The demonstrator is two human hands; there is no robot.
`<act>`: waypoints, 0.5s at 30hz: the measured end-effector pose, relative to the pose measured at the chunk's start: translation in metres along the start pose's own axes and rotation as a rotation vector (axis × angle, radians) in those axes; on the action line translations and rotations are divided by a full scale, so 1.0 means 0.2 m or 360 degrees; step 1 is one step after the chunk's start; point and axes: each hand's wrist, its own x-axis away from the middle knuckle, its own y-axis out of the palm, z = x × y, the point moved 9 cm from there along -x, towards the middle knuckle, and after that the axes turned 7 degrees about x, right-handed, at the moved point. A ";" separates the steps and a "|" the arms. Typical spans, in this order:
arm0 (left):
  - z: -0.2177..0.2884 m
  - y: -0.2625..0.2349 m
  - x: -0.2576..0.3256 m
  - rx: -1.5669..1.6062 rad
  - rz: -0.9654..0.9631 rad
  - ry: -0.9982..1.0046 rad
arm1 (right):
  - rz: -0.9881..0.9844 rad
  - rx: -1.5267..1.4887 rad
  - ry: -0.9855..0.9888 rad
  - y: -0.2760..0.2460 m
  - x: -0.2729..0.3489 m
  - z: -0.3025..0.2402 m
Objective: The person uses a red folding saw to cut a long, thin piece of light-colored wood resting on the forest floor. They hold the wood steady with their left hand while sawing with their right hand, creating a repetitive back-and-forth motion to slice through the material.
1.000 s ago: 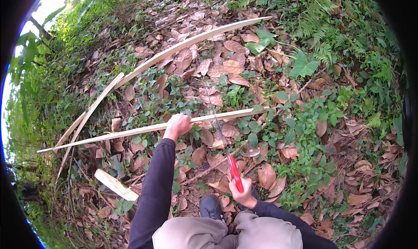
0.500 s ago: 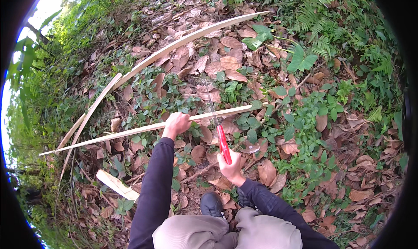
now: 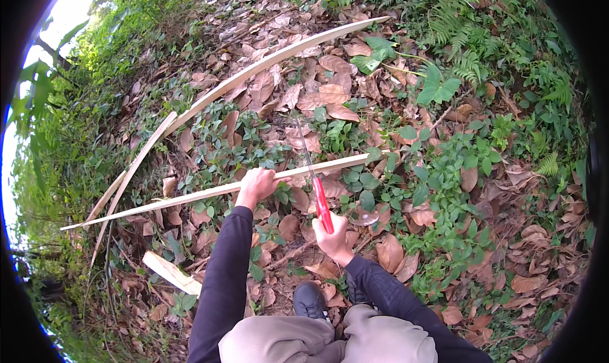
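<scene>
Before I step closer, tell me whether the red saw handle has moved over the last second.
Yes: the red saw handle moved forward and slightly left, its front end now near the wooden strip.

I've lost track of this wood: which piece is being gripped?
The long strip across the middle: the left hand grips it, and the red-handled saw crosses it. No hand touches the other pieces.

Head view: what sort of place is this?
Outdoors, probably woodland or an overgrown patch of ground: large brown fallen leaves litter the soil, low green plants grow through them, and ferns stand toward the upper right.
</scene>
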 end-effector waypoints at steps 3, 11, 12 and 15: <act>0.02 0.01 0.00 0.0059 -0.0075 -0.0033 | 0.0006 -0.0032 0.0154 -0.02 0.03 0.01; 0.00 -0.01 0.00 0.0069 -0.0043 -0.0027 | -0.0154 0.0238 -0.0165 -0.36 0.55 -0.12; 0.00 0.01 0.01 0.0052 -0.0042 -0.0025 | -0.0125 0.0233 -0.0177 -0.34 0.51 -0.13; 0.06 -0.02 0.04 -0.0002 -0.0048 -0.0051 | -0.0017 0.0065 0.0025 -0.15 0.19 -0.02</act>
